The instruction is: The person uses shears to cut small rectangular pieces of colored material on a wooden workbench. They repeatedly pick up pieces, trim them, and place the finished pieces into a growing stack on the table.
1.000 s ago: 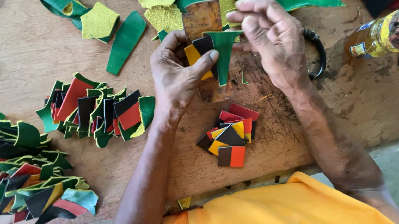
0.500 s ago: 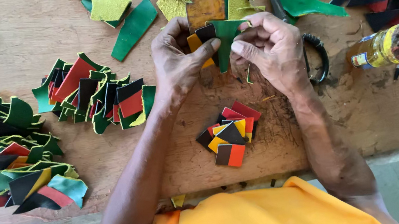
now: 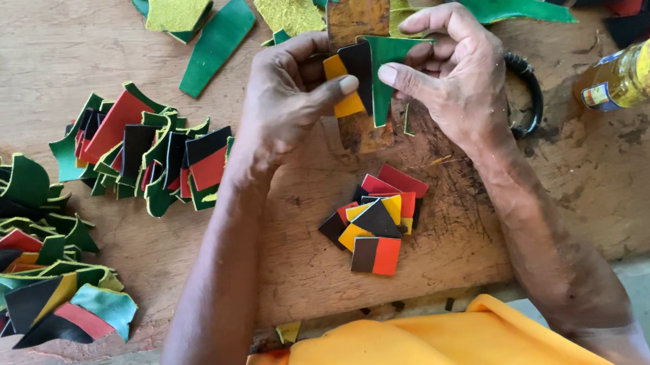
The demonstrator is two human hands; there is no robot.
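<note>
The left hand pinches a yellow-and-black leather piece; the right hand grips a green leather wedge touching it, above a small pile of coloured patches.

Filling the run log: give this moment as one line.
left hand: holds yellow-black piece | right hand: holds green piece | below: small stack

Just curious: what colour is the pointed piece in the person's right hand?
Green; the pointed piece shows clearly in the head view.
</note>
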